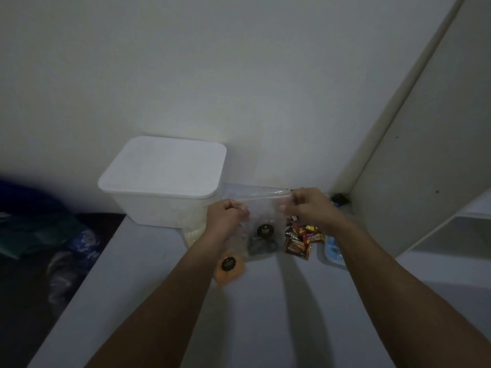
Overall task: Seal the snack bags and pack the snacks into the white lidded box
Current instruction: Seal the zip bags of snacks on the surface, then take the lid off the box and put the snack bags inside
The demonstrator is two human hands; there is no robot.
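Clear zip bag (261,208) held up above table (265,301) near far edge, dark snack with round black label inside (details blurred). Left hand (227,212) pinches bag's top strip at left, right hand (309,207) pinches it at right. White lidded box (162,181) just left of bag, at far edge against wall, lid on. Orange snack pack (229,266) beneath left wrist. Brown and red sachets (300,241) and blue tray (332,252) near right wrist.

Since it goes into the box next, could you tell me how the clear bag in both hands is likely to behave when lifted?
The clear bag will probably be floppy: its thin film sags between the left hand and right hand. It likely hangs bottom-heavy, as the dark snack sits low. The glossy film may be slippery.
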